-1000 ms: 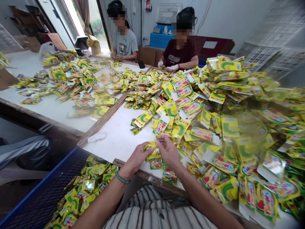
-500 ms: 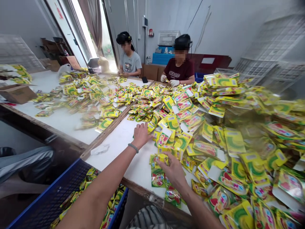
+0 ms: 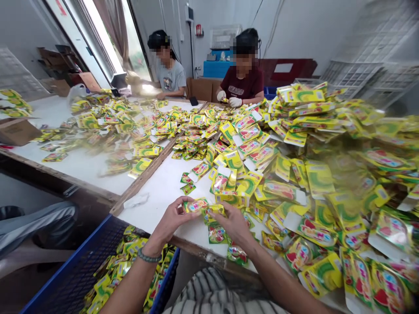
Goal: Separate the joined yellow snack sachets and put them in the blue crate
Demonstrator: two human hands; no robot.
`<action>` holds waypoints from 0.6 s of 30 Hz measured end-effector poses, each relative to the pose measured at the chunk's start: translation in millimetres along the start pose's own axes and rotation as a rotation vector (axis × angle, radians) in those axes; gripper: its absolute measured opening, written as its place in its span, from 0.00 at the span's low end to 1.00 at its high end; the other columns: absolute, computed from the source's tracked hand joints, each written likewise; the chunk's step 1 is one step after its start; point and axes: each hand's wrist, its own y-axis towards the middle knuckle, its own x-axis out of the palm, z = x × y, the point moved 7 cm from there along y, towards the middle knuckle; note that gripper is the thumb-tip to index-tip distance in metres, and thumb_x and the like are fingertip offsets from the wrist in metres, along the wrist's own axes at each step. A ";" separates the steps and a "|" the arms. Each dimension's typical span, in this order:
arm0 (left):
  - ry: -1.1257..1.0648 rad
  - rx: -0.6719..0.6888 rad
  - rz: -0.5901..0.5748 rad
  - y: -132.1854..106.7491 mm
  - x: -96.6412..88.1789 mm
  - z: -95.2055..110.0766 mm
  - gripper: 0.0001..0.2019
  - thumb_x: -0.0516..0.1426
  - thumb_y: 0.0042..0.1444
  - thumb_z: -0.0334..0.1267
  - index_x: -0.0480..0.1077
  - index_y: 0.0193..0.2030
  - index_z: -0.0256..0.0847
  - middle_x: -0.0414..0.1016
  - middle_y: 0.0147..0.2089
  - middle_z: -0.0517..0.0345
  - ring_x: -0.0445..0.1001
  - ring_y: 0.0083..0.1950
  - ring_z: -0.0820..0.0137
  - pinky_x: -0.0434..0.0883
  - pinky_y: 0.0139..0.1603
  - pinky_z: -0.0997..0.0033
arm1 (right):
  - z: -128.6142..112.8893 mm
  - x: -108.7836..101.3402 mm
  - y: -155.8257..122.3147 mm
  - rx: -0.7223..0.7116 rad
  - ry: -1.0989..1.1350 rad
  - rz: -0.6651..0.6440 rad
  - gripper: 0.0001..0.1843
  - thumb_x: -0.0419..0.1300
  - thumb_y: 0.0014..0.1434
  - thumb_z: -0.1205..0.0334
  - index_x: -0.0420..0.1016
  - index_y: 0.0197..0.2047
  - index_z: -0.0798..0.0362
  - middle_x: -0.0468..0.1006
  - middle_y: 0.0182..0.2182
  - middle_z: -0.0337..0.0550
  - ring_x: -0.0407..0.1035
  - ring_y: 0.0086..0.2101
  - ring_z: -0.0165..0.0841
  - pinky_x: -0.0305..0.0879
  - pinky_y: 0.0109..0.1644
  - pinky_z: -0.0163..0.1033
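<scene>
My left hand [image 3: 175,218] grips a small yellow-and-green box [image 3: 195,205] with pink lettering, low over the front edge of the table. Close beside it, my right hand [image 3: 234,221] pinches a small yellow sachet [image 3: 216,210] near the box's right end. Whether the sachet touches the box I cannot tell. Under my right hand lie shiny green sachets with watermelon pictures [image 3: 216,234]. Two small green sachets [image 3: 187,183] rest on the white table [image 3: 160,187] beyond my left hand.
A large heap of yellow boxes [image 3: 321,183] covers the right side. At lower left, a blue crate [image 3: 65,279] holds many packs below the table edge. Two people [image 3: 172,78] sit across the table; the one in dark red [image 3: 244,83] wears white gloves. A wooden strip [image 3: 147,174] divides the tabletop.
My left hand has come back from the heap toward me and now holds a box beside my right hand. Two green sachets now show where it was reaching. The view has shifted slightly.
</scene>
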 end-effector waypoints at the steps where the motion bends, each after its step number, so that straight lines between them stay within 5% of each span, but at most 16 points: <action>1: 0.011 -0.051 0.038 -5.8 -3.4 -11.3 0.23 0.67 0.40 0.42 0.71 0.43 0.38 0.77 0.41 0.53 0.74 0.37 0.67 0.69 0.37 0.72 | 1.2 3.4 -0.9 -0.001 -0.024 -0.003 0.12 0.62 0.54 0.54 0.78 0.38 0.52 0.80 0.34 0.40 0.73 0.36 0.38 0.68 0.42 0.41; 5: -0.027 -0.122 0.227 -13.9 -14.9 -33.6 0.30 0.71 0.31 0.43 0.73 0.45 0.36 0.77 0.41 0.52 0.75 0.40 0.65 0.71 0.39 0.70 | 1.9 -0.1 -2.6 0.017 0.021 0.040 0.14 0.63 0.53 0.53 0.79 0.38 0.53 0.81 0.36 0.41 0.73 0.38 0.38 0.68 0.43 0.41; 10: -0.153 -0.125 0.179 -14.8 -0.5 -28.9 0.28 0.71 0.32 0.44 0.75 0.43 0.35 0.79 0.44 0.49 0.75 0.46 0.62 0.72 0.48 0.64 | -8.1 -36.6 4.7 0.001 0.088 0.282 0.16 0.63 0.53 0.52 0.78 0.40 0.53 0.81 0.37 0.43 0.73 0.39 0.39 0.68 0.46 0.43; 15: -0.184 0.002 0.310 -21.6 -7.2 -21.6 0.24 0.70 0.37 0.45 0.76 0.43 0.38 0.80 0.43 0.52 0.75 0.47 0.64 0.73 0.47 0.68 | -10.4 -28.7 11.7 0.071 0.019 0.083 0.14 0.64 0.50 0.52 0.79 0.35 0.53 0.81 0.31 0.40 0.73 0.34 0.38 0.69 0.40 0.43; 18: -0.172 -0.109 0.132 -24.4 5.8 -24.2 0.29 0.71 0.36 0.43 0.74 0.48 0.39 0.80 0.38 0.55 0.77 0.41 0.64 0.74 0.40 0.69 | -9.7 -15.9 10.4 0.109 0.142 -0.015 0.16 0.64 0.49 0.51 0.79 0.36 0.53 0.82 0.32 0.41 0.74 0.34 0.39 0.71 0.39 0.43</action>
